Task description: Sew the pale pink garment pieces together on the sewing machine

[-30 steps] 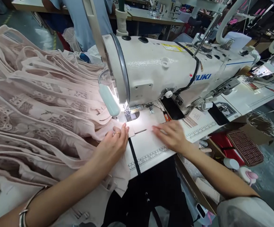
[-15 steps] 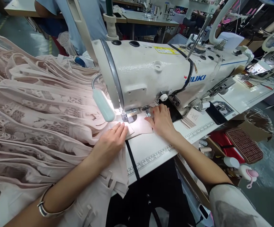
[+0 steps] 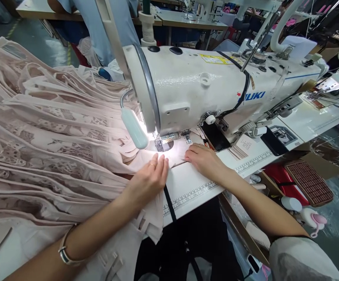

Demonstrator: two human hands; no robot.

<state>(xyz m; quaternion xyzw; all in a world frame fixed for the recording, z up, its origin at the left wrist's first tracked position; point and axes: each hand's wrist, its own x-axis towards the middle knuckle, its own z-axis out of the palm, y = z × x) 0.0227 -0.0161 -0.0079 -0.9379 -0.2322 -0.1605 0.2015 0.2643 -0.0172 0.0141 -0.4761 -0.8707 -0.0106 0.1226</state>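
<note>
A pale pink fabric piece lies under the lamp light at the needle area of a white sewing machine. My left hand rests on the left part of this fabric, fingers stretched out and lying flat just in front of the presser foot. At the fabric's right edge, my right hand has its fingers bent and closed on the cloth; the thumb is mostly hidden. A large heap of pink lace garments spreads to the left, reaching under my left forearm.
A small lamp hangs by the machine head. On the table's right lie a dark phone, a stack of paper tags and a printed ruler strip. A person in blue sits beyond. Boxes and a bottle stand lower right.
My right hand has drawn back from beside the presser foot towards the table's front edge. My left hand stays on the fabric. The whole view has shifted slightly.
</note>
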